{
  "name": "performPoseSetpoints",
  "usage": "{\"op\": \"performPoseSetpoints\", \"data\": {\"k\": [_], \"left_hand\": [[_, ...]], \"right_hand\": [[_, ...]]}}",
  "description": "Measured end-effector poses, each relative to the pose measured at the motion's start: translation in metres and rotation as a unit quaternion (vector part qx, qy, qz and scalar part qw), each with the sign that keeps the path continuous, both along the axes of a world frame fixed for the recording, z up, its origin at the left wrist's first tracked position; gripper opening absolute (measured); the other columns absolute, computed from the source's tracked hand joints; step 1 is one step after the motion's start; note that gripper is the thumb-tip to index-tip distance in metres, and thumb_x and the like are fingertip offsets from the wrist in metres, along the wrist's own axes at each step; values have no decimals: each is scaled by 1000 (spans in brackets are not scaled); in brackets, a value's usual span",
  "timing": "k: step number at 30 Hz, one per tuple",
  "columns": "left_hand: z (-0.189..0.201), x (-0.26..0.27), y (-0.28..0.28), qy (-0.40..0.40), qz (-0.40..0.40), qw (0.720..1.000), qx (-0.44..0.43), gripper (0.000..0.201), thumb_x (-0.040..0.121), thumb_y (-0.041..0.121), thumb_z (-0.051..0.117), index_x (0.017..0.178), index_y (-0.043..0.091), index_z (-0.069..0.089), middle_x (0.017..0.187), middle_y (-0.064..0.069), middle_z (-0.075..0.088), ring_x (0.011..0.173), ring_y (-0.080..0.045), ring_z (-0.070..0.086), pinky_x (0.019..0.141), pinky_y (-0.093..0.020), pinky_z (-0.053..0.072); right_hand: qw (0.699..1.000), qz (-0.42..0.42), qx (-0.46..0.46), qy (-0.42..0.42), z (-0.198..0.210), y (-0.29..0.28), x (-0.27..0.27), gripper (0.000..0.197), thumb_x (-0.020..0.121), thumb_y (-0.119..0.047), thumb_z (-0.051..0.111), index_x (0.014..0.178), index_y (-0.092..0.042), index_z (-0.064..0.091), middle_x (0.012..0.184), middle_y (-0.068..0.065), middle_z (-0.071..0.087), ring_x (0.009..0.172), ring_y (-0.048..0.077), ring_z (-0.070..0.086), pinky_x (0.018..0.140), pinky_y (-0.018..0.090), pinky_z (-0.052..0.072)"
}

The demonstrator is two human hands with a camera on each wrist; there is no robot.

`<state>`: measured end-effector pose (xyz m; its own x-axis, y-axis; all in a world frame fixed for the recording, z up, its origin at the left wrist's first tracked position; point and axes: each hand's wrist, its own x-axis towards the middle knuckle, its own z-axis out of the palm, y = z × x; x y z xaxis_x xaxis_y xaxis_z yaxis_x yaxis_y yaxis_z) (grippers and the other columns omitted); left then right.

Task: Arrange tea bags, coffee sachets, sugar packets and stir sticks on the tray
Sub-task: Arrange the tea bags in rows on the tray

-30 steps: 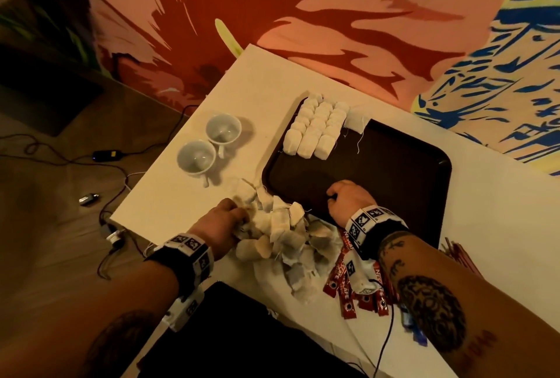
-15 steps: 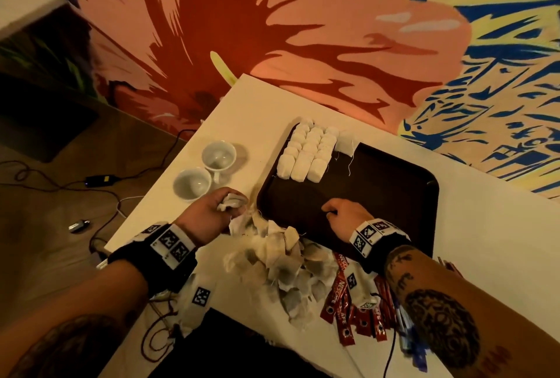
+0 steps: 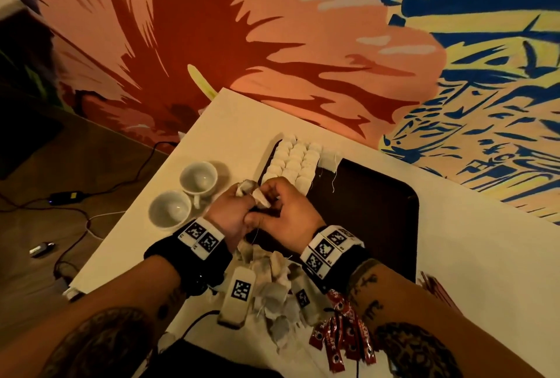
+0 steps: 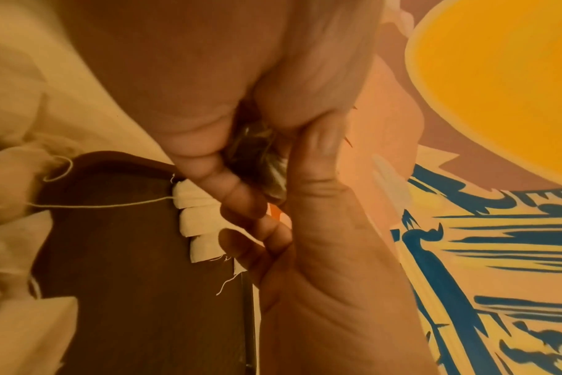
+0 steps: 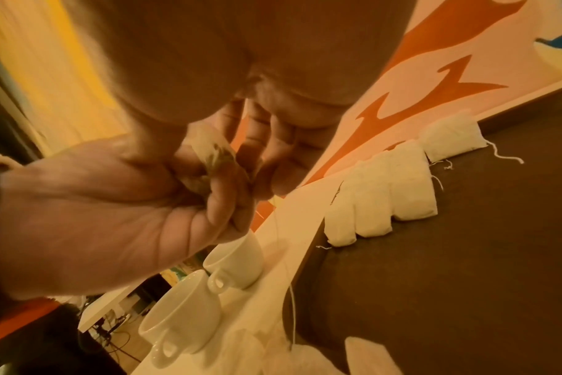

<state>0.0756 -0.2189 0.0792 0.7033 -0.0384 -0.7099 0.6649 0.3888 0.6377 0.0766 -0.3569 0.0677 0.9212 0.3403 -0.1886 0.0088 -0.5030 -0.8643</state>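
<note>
- Your left hand (image 3: 231, 214) and right hand (image 3: 289, 217) meet above the near left corner of the dark tray (image 3: 378, 195), over the desk (image 3: 485, 256).
- Left grip: closed on a tea bag (image 3: 245, 188), which shows above your knuckles in the head view.
- Right grip: fingers curled, pinching a second tea bag (image 3: 262, 198) held between both hands; the wrist views show dark leaf inside the paper.
- A thread hangs from your fingers down to the loose pile, as seen in the right wrist view.
- Arranged tea bags (image 3: 292, 162) lie in three tight rows at the far left corner of the tray, touching each other; one more bag (image 3: 330, 159) lies flat just beside them on the right.
- The loose pile of tea bags (image 3: 272, 286) sits on the desk below your wrists, off the tray.
- Red coffee sachets (image 3: 342, 338) lie on the desk at the near edge, beside the pile and partly under your right forearm.
- Two white cups (image 3: 185, 195) stand upright on the desk, left of the tray, handles close together.
- Red sticks (image 3: 436, 286) lie on the desk beyond your right forearm; their kind is unclear.
</note>
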Motion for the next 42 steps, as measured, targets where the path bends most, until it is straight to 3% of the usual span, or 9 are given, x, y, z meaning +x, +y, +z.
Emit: {"op": "performPoseSetpoints", "data": {"k": [3,9,18,22,25,32,34,38,42], "left_hand": [[-9,1,-6,-17,54,996,-76,17,99,4,50,111,7,61,93,-11,72,75,-18,73,63,-31,60],[-13,5,1,2,-17,995,-102,31,98,32,56,120,12,63,88,-9,71,70,-19,68,64,-31,60],[-8,7,-3,-21,28,977,-212,48,89,8,58,137,1,51,122,-19,67,92,-25,71,80,-34,58],[-4,3,-8,-32,19,973,-228,30,86,0,53,114,1,62,112,-18,70,86,-25,72,72,-31,59],[1,-1,-11,-42,-2,970,-239,20,86,15,62,100,7,75,110,-15,72,86,-23,71,68,-28,59],[-1,-5,-19,-67,-48,984,-157,41,55,46,89,83,18,77,80,-7,71,65,-16,66,57,-26,58],[-2,-5,-23,-62,-63,991,-97,41,64,49,84,87,17,73,70,-3,67,57,-13,60,46,-21,50],[-10,-8,-27,-79,-83,993,-19,20,100,32,55,93,16,64,56,0,57,45,-13,39,41,-18,26],[-21,-12,-26,-49,-104,993,0,9,84,15,60,92,12,58,55,0,47,36,-11,41,40,-17,28]], "right_hand": [[999,-18,-22,-37,-4,-7,5,16,95,-28,66,108,-24,57,94,-8,67,85,10,65,76,23,50],[984,-107,121,71,-8,-17,11,6,99,-26,59,101,-30,62,97,-3,72,87,17,69,72,36,57],[940,-156,253,167,-2,-37,12,15,98,-12,61,104,-22,69,109,3,74,100,21,67,78,35,55],[950,-139,238,144,1,-44,10,16,95,-8,63,101,-22,70,103,-1,75,96,17,68,75,30,53],[941,-145,257,165,6,-47,9,11,92,-13,67,100,-20,70,102,1,75,95,20,69,74,31,55],[978,-155,123,74,12,-55,9,6,93,-19,68,99,-22,69,92,4,76,73,9,69,64,28,54],[979,-151,116,71,13,-57,8,5,94,-18,68,98,-21,68,83,-1,75,67,4,68,62,25,53],[983,-122,120,69,10,-58,4,8,95,-8,66,98,-14,66,78,-6,71,60,-2,65,56,13,47],[991,-108,57,56,-1,-59,3,12,95,-14,65,90,-25,65,84,-2,76,66,5,66,62,18,47]]}}
